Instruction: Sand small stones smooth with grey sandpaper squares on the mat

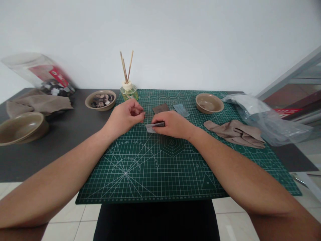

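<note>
My right hand (173,124) is closed over the middle of the green cutting mat. Its fingers grip a small folded grey-brown piece (151,128), dark along one end; whether it is cloth or card I cannot tell. Just to the left, my left hand (125,115) is raised in a pinch, thumb against fingertips. What it pinches, if anything, is too small to name. Behind my right hand a brown square piece (160,108) and a pale blue piece (181,110) lie flat on the cutting mat (140,170).
At the left are a bowl of dark round pieces (100,100), another bowl (22,129), brown cloth (40,103) and a bag (55,80). A reed diffuser (128,89) stands behind. To the right are a bowl (209,103), crumpled cloth (235,133) and clear plastic (268,120).
</note>
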Motion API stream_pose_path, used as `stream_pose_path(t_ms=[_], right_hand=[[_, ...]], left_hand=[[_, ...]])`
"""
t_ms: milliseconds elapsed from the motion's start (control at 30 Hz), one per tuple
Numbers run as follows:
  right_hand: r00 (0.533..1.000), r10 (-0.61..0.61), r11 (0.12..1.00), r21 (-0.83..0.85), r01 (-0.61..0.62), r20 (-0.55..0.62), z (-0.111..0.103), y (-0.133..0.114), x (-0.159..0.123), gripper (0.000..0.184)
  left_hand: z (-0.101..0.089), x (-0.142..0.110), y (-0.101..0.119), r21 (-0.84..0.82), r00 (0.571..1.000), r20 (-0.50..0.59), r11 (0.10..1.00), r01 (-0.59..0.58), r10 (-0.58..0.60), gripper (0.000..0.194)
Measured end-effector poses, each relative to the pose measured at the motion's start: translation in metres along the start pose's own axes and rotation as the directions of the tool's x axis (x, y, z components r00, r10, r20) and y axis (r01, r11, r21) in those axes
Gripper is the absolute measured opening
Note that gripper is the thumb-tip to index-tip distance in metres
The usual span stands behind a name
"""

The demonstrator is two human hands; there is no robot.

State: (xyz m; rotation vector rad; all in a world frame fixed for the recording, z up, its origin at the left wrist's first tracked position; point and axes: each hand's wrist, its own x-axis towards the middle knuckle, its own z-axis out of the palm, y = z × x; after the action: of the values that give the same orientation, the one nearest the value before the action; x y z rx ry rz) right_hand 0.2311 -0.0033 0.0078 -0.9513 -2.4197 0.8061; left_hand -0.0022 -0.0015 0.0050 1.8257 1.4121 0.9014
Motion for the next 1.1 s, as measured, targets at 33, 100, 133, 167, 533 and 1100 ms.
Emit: stream_pose_path(t_ms=[33, 100, 133, 167, 533, 1100], right_hand=[[1.000, -0.010, 1.000, 0.001, 0.010, -0.001, 0.001, 0.001, 0.000, 0.008], [0.996, -0.039, 0.999, 0.027, 0.042, -0.077, 0.003, 0.003, 0.001, 0.011], [0.988, -0.056, 0.997, 0.040, 0.063, -0.147, 0.004, 0.004, 0.002, 0.011], [0.972, -0.074, 0.995, 0.045, 0.086, -0.222, 0.006, 0.005, 0.002, 0.010], [0.827, -0.224, 0.952, -0.297, 0.073, -0.516, 0.009, 0.008, -0.002, 0.026], [0.947, -0.266, 0.877, -0.453, 0.161, -0.179, 0.009, -0.003, -0.002, 0.049]], left_hand=[[0.000, 0.000, 0.000, -0.001, 1.000, -0.005, 1.000, -0.010, 0.010, 0.026], [0.001, 0.001, -0.001, -0.035, 1.000, -0.008, 0.999, -0.017, 0.017, 0.028], [0.001, 0.002, -0.001, -0.068, 1.000, -0.004, 0.998, -0.009, 0.008, 0.030], [0.002, 0.002, -0.001, -0.105, 1.000, 0.005, 0.994, 0.010, -0.009, 0.031], [0.011, -0.008, 0.010, -0.274, 0.997, -0.030, 0.960, 0.059, -0.070, 0.023], [0.014, -0.010, 0.010, -0.411, 0.998, -0.062, 0.912, -0.009, -0.018, 0.017]])
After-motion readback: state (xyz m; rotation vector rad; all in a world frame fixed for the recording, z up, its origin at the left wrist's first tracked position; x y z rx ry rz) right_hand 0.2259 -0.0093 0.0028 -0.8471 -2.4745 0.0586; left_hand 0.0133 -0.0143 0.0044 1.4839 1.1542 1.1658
